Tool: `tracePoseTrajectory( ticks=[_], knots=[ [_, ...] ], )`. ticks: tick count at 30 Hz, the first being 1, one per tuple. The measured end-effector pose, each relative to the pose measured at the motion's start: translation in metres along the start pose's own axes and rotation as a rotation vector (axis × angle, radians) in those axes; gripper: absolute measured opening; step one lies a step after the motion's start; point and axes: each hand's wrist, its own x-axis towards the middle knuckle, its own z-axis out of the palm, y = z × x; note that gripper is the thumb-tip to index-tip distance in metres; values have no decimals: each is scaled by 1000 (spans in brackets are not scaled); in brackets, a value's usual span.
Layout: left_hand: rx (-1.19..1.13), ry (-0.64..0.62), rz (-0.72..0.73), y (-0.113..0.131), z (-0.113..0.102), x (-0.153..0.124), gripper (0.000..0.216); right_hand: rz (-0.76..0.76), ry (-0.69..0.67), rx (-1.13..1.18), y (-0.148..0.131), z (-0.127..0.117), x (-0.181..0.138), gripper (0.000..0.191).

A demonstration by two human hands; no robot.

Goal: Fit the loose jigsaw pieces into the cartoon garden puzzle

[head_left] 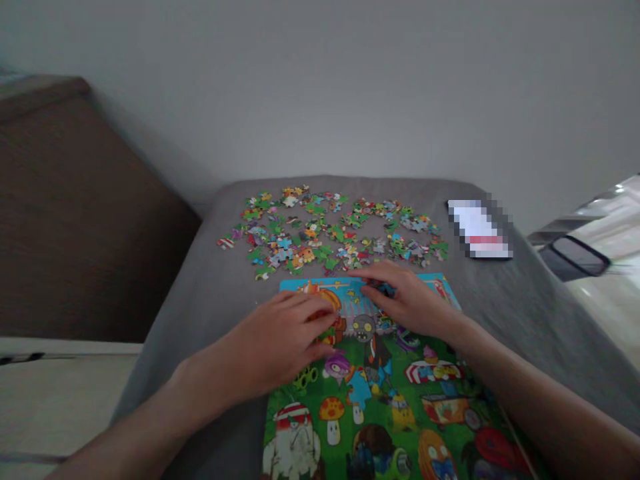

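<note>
A colourful cartoon puzzle board [345,417] with a green lawn and a blue top strip lies in front of me. My left hand [293,330] rests over its upper left part, palm down, with fingers stretched out. On the upper edge, my right hand [407,297] has its index finger and thumb apart. Its index fingertip is close to the loose jigsaw pieces [305,257] just beyond the board. I see nothing held in either hand, though the undersides of the fingers are hidden. A light-blue jigsaw-piece shape [360,388] shows in the board's middle.
Jigsaw pieces spread across the far part of a grey cloth-covered surface [210,320]. A phone [480,230] with a blurred screen lies at the far right. A brown wooden cabinet [85,220] stands left, and a pale wall [325,87] rises behind.
</note>
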Motion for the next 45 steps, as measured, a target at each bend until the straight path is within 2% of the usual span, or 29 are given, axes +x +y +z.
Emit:
tracePoseTrajectory(
  ticks=[4, 8, 12, 16, 20, 24, 30, 32, 36, 39, 45],
  knots=[
    [89, -12, -38, 15, 11, -9, 48, 7, -34, -18, 0, -1, -1, 31],
    [119, 16, -45, 17, 18, -14, 51, -27, -80, -57, -2, -2, -3, 35],
    [102, 16, -66, 17, 15, -11, 48, -62, -107, -123, 0, 0, -4, 26],
    [94, 0, -123, 15, 9, -5, 41, -92, -75, -190, 2, 3, -5, 25],
    [134, -2, -120, 10, 9, -1, 43, -94, -84, -210, 0, 3, -8, 30],
    [184, -3, -64, 1, 15, -1, 56, -87, -104, -221, -1, -1, -10, 26],
    [139, -128, -72, -13, 22, -7, 65, -89, -98, -276, 6, -8, -13, 24],
    [132, -125, -82, -16, 23, -9, 66, -74, -69, -283, 5, -9, -14, 28],
    [129, -106, -94, -20, 22, -10, 65, -19, -44, -325, -4, -5, -15, 24],
    [122, -97, -97, -23, 20, -10, 64, 23, -17, -376, -14, 3, -15, 31],
    [100, -69, -110, -29, 18, -15, 59, -2, -58, -329, -16, 7, -15, 26]
  ],
)
